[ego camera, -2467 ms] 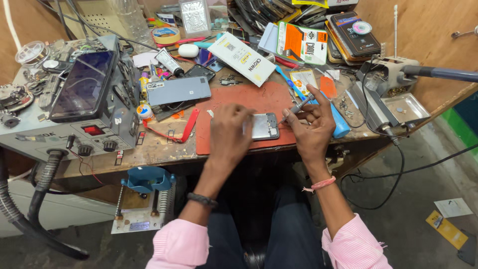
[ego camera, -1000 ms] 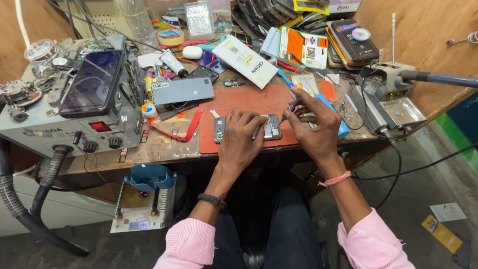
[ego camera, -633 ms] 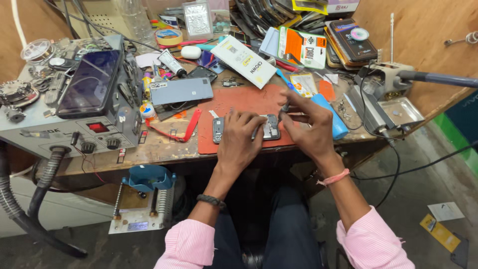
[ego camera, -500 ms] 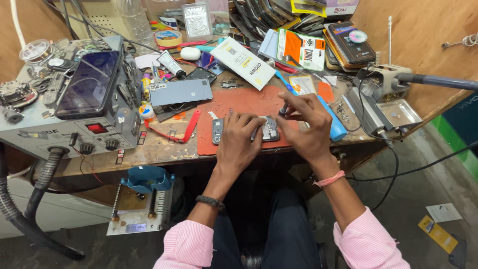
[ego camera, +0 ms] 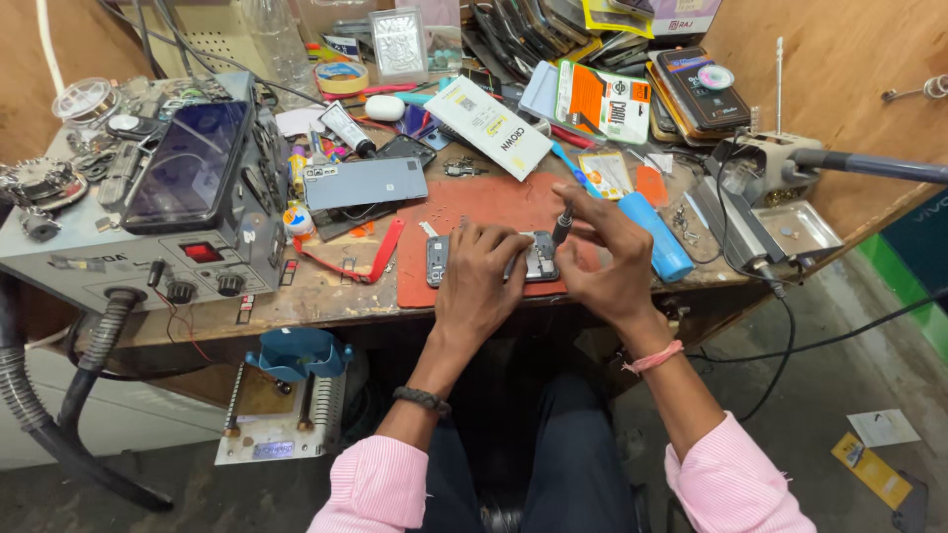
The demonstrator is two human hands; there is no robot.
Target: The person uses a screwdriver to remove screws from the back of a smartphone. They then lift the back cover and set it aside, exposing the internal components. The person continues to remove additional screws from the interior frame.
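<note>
Pink sleeves, black and pink wristbands

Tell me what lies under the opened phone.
The opened phone lies on a red mat. The left hand covers its middle, so the mat directly beneath is hidden.

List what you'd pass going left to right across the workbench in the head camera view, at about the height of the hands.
Grey machine with knobs → red strap → left hand on the opened phone → right hand holding a screwdriver → blue cylinder → metal tray.
</note>
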